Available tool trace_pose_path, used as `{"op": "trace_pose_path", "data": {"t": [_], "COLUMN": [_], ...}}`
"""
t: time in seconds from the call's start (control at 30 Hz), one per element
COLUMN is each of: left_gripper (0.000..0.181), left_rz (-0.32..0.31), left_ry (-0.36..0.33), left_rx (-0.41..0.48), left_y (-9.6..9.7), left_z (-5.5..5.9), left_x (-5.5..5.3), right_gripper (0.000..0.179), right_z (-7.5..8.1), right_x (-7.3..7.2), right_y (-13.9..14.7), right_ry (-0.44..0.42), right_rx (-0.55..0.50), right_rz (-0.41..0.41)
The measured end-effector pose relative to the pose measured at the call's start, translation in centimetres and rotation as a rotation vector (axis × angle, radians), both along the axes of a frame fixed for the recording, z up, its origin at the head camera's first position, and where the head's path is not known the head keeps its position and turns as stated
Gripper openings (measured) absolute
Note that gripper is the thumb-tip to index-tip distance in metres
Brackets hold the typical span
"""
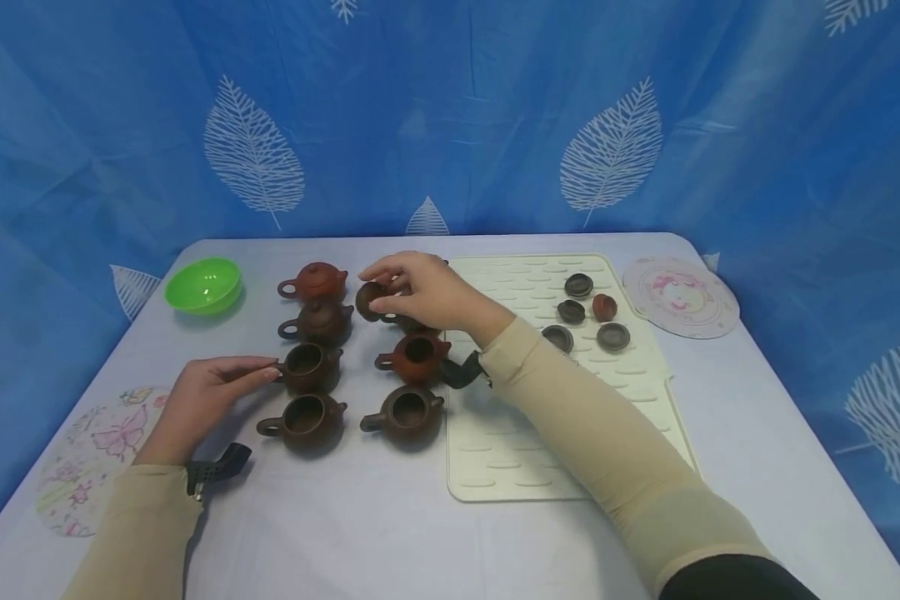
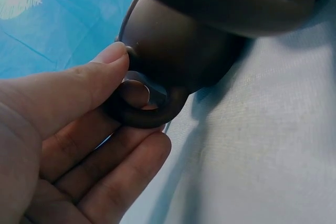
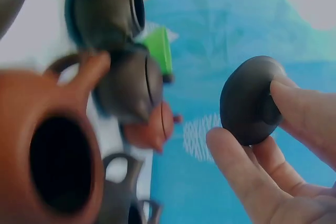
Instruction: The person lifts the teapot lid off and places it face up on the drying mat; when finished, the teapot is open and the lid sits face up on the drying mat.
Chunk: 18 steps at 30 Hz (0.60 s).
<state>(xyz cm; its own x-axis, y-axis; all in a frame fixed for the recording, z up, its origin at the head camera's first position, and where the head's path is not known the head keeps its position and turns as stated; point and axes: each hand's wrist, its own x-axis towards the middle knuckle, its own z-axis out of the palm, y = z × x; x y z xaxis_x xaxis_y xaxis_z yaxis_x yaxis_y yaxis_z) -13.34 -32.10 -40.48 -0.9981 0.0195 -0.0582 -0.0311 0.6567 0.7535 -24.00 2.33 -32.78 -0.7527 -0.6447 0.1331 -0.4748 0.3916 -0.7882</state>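
At 12 o'clock on the desk (image 1: 390, 542), pinching tilted dark lid (image 1: 370, 302) in right hand (image 1: 427, 292) | at 9, gripping open brown teapot (image 1: 309, 379) by handle (image 2: 176, 103) with left hand (image 1: 213, 396) | best to level lid, hold teapot steady, keep clear of red teapot (image 1: 408, 367) at 6 from right hand

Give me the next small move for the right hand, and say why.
Probably move the dark lid across to the open teapot at the left hand and lower it onto the mouth. The right hand pinches that lid, the left hand holds that teapot's handle, and the red teapot and brown teapot behind it already have lids.
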Motion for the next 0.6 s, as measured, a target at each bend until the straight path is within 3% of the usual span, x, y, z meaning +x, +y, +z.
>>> {"op": "trace_pose_path", "data": {"t": [0.17, 0.23, 0.4, 0.6], "left_gripper": [0.054, 0.054, 0.054, 0.054], "left_rz": [0.002, 0.004, 0.005, 0.004], "left_ry": [-0.007, -0.013, -0.017, -0.013], "left_rx": [-0.006, -0.006, -0.006, -0.004], "left_y": [0.0, 0.0, 0.0, 0.0], "left_z": [0.1, 0.1, 0.2, 0.2], "left_x": [0.0, 0.0, 0.0, -0.1], "right_gripper": [0.043, 0.041, 0.036, 0.040], "right_z": [-0.6, -0.9, -1.8, -2.7], "right_x": [-0.7, -0.8, -1.1, -1.2], "right_y": [3.8, 5.3, 8.6, 11.8], "right_ry": [-0.071, -0.138, -0.283, -0.368], "right_rx": [-0.050, -0.079, -0.158, -0.209], "right_rz": [-0.073, -0.095, -0.100, -0.125]}}
